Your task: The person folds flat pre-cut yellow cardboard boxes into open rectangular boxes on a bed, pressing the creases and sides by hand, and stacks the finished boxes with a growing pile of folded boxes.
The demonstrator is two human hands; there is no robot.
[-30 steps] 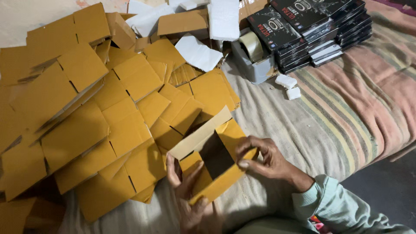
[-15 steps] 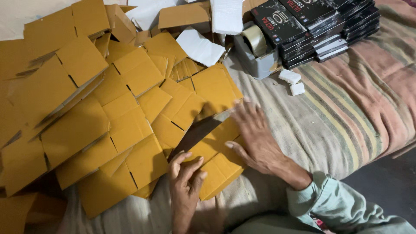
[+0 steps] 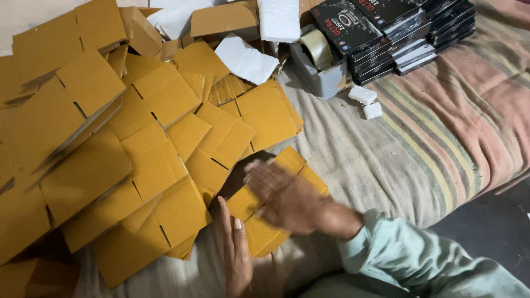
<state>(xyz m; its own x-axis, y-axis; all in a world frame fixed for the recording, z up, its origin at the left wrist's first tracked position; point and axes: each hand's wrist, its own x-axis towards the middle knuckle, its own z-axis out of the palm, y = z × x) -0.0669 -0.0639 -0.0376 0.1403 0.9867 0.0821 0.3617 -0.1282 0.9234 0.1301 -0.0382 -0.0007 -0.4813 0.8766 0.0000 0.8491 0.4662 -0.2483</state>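
Observation:
A small yellow-brown cardboard box (image 3: 287, 165) lies pressed nearly flat on the striped cloth at bottom centre. My right hand (image 3: 290, 198), blurred by motion, lies palm down on top of it with fingers spread. My left hand (image 3: 236, 248) rests against the box's near left edge, fingers straight and pointing away from me. A dark inner face of the box (image 3: 237, 176) shows to the left of my right hand.
A big heap of flattened yellow cardboard boxes (image 3: 110, 143) fills the left half. At the back stand a grey tape dispenser (image 3: 320, 60), stacks of black flat packs (image 3: 386, 33), white foam pieces (image 3: 245, 58) and two small white blocks (image 3: 367, 102). The striped cloth (image 3: 441, 127) spreads right.
The box stood open and upright between both hands a second ago; now it is pushed down flat. My right hand moved from its side onto its top and slid left.

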